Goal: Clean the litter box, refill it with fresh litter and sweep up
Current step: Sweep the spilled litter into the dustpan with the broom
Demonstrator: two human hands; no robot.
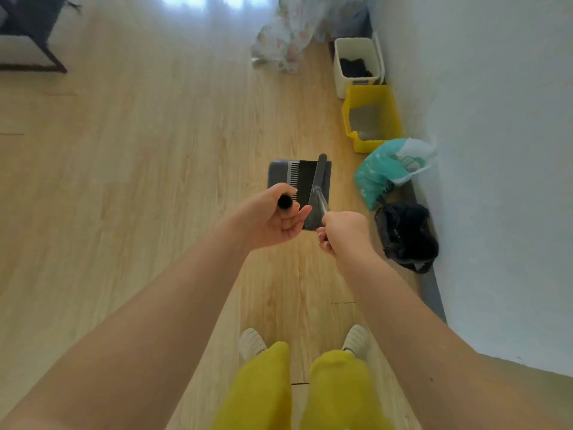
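A grey dustpan with a comb edge stands on the wooden floor in front of me, and a dark broom head rests in it. My left hand holds the black top of the dustpan's handle between thumb and fingers. My right hand is closed around the metal broom handle. The yellow litter box sits against the wall at the right, with grey litter inside.
Along the right wall stand a cream bin with something dark inside, a teal and white plastic bag and a black bag. A floral curtain hangs at the back. Dark furniture is at far left. My feet are below.
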